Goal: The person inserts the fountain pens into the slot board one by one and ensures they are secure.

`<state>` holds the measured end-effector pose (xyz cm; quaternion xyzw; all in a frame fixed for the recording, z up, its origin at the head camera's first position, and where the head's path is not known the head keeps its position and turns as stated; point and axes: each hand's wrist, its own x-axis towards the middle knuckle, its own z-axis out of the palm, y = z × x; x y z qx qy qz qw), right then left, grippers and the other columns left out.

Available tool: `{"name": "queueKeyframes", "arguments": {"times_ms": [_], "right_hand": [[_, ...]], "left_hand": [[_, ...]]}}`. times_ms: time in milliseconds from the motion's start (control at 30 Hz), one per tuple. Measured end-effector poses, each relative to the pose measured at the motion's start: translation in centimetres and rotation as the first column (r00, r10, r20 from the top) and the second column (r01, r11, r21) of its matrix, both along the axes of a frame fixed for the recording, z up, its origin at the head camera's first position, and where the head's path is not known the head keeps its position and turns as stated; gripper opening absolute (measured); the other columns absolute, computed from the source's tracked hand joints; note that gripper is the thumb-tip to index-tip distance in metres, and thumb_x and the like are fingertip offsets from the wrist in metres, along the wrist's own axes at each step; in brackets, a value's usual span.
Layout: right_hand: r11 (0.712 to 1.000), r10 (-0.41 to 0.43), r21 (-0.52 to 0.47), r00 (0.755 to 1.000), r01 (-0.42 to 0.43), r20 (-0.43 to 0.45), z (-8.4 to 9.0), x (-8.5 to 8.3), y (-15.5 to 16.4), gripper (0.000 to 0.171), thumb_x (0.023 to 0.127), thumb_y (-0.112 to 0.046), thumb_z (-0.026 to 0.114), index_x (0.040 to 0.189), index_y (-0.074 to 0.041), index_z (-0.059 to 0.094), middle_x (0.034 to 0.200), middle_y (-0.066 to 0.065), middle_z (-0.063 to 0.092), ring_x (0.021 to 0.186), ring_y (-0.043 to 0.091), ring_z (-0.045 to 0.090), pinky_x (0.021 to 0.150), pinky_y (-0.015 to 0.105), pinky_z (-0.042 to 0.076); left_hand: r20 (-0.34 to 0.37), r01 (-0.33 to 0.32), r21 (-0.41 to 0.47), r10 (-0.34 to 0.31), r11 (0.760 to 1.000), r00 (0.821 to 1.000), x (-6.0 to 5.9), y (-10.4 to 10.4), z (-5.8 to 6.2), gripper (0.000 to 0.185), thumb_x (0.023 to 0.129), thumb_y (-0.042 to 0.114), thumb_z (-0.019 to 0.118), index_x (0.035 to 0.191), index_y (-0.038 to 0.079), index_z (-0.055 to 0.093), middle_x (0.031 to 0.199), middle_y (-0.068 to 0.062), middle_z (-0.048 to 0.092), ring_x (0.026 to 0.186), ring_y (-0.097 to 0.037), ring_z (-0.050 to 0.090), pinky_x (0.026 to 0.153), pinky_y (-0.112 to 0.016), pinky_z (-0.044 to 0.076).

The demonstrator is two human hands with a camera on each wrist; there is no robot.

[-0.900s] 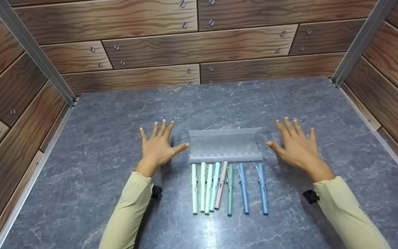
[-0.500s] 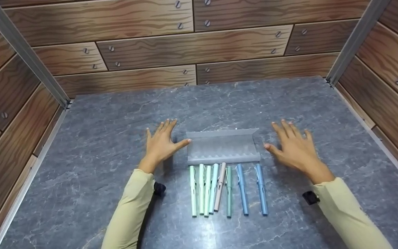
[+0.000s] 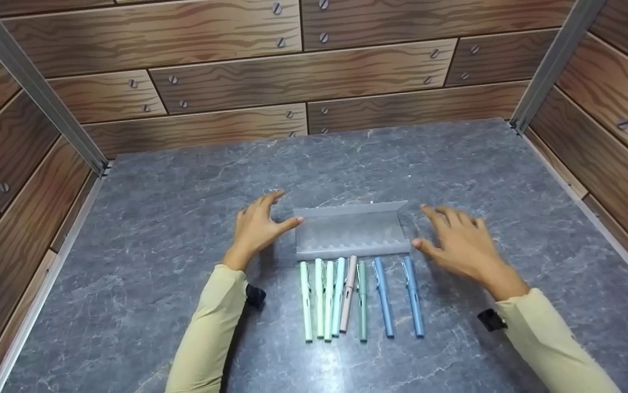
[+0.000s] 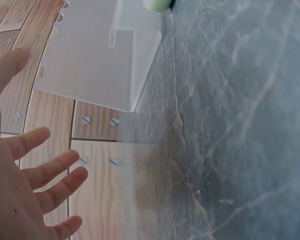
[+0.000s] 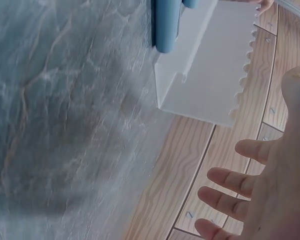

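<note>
A translucent plastic pen stand [image 3: 347, 226] with scalloped notches along its edges lies in the middle of the table. My left hand [image 3: 257, 229] hovers by its left end, fingers bent a little, thumb close to the edge; touching cannot be told. Off the right end is my right hand [image 3: 462, 246], thumb towards the stand and nothing in its grasp. In front lie several pens side by side: pale green pens [image 3: 306, 305], a pinkish-grey pen [image 3: 348, 297], a dark green pen [image 3: 363, 305] and two blue pens [image 3: 413, 300]. Both wrist views show gaps between fingers and stand.
A grey marbled tabletop [image 3: 210, 174] carries everything. Wood-patterned walls [image 3: 303, 76] enclose the back and sides, with grey metal posts [image 3: 543, 65] at the far corners.
Both hands have come closer to the stand's ends, and their spread fingers have bent somewhat. The stand and pens lie as before; the head view has shifted slightly.
</note>
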<state>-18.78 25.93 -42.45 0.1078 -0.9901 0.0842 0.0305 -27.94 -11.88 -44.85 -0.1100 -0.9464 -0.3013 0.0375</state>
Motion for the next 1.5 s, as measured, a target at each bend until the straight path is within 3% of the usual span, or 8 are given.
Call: {"name": "queueKeyframes", "arguments": {"times_ms": [333, 433, 567, 667, 867, 1233, 1500], "right_hand": [[0.999, 0.041, -0.027, 0.998, -0.040, 0.043, -0.9, 0.5, -0.7, 0.069, 0.095, -0.055, 0.050, 0.147, -0.012, 0.038, 0.128, 0.022, 0.052, 0.115, 0.042, 0.050, 0.086, 0.055, 0.040], [0.997, 0.058, -0.050, 0.996, -0.054, 0.072, -1.1, 0.8, -0.9, 0.068, 0.095, -0.056, 0.049, 0.146, -0.011, 0.039, 0.119, 0.019, 0.058, 0.108, 0.039, 0.054, 0.085, 0.056, 0.044], [0.993, 0.081, -0.092, 0.987, -0.069, 0.136, -1.3, 1.1, -1.1, 0.069, 0.095, -0.056, 0.049, 0.144, -0.009, 0.041, 0.102, 0.011, 0.061, 0.092, 0.028, 0.059, 0.074, 0.050, 0.050], [0.990, 0.093, -0.123, 0.976, -0.070, 0.198, -1.2, 1.2, -1.2, 0.069, 0.095, -0.056, 0.050, 0.144, -0.009, 0.041, 0.095, 0.005, 0.060, 0.083, 0.019, 0.057, 0.063, 0.038, 0.048], [0.982, 0.127, -0.174, 0.951, -0.079, 0.283, -1.3, 1.3, -1.3, 0.069, 0.093, -0.055, 0.055, 0.142, -0.009, 0.041, 0.097, 0.003, 0.061, 0.075, 0.014, 0.056, 0.058, 0.030, 0.044], [0.967, 0.183, -0.235, 0.917, -0.102, 0.353, -2.0, 1.3, -1.4, 0.070, 0.087, -0.052, 0.065, 0.138, -0.009, 0.044, 0.082, -0.003, 0.055, 0.064, 0.011, 0.047, 0.056, 0.028, 0.039], [0.969, 0.180, -0.226, 0.917, -0.103, 0.356, -2.3, 1.2, -1.7, 0.080, 0.079, -0.055, 0.071, 0.136, -0.005, 0.045, 0.080, 0.000, 0.054, 0.067, 0.013, 0.047, 0.057, 0.030, 0.040]], "left_hand": [[0.079, 0.020, 0.063, -0.024, 0.998, 0.997, -0.8, 0.2, -0.1, 0.073, 0.078, 0.058, 0.071, 0.138, 0.021, 0.051, 0.118, -0.005, 0.066, 0.107, -0.027, 0.062, 0.098, -0.052, 0.037], [0.103, 0.019, 0.093, -0.029, 0.996, 0.994, -0.9, 0.2, -0.4, 0.069, 0.080, 0.055, 0.071, 0.136, 0.021, 0.053, 0.110, -0.003, 0.067, 0.097, -0.026, 0.064, 0.090, -0.048, 0.043], [0.147, 0.020, 0.140, -0.041, 0.990, 0.988, -0.9, 0.2, -0.6, 0.067, 0.081, 0.052, 0.072, 0.136, 0.021, 0.053, 0.105, -0.001, 0.066, 0.087, -0.021, 0.062, 0.078, -0.041, 0.048], [0.174, 0.019, 0.175, -0.050, 0.984, 0.983, -1.1, 0.2, -0.5, 0.066, 0.081, 0.051, 0.073, 0.136, 0.020, 0.053, 0.103, -0.001, 0.065, 0.082, -0.019, 0.061, 0.071, -0.036, 0.048], [0.180, 0.027, 0.209, -0.065, 0.977, 0.982, -1.4, 0.3, -0.5, 0.064, 0.080, 0.048, 0.074, 0.134, 0.020, 0.055, 0.101, -0.002, 0.066, 0.076, -0.017, 0.061, 0.064, -0.030, 0.047], [0.188, 0.031, 0.276, -0.085, 0.961, 0.978, -1.5, 0.2, -0.4, 0.060, 0.080, 0.044, 0.076, 0.131, 0.017, 0.057, 0.099, -0.005, 0.066, 0.073, -0.016, 0.060, 0.062, -0.027, 0.046], [0.216, 0.050, 0.348, -0.132, 0.936, 0.967, -1.6, 0.2, -0.7, 0.058, 0.081, 0.039, 0.077, 0.128, 0.011, 0.058, 0.096, -0.006, 0.065, 0.067, -0.014, 0.059, 0.059, -0.026, 0.047]]}}
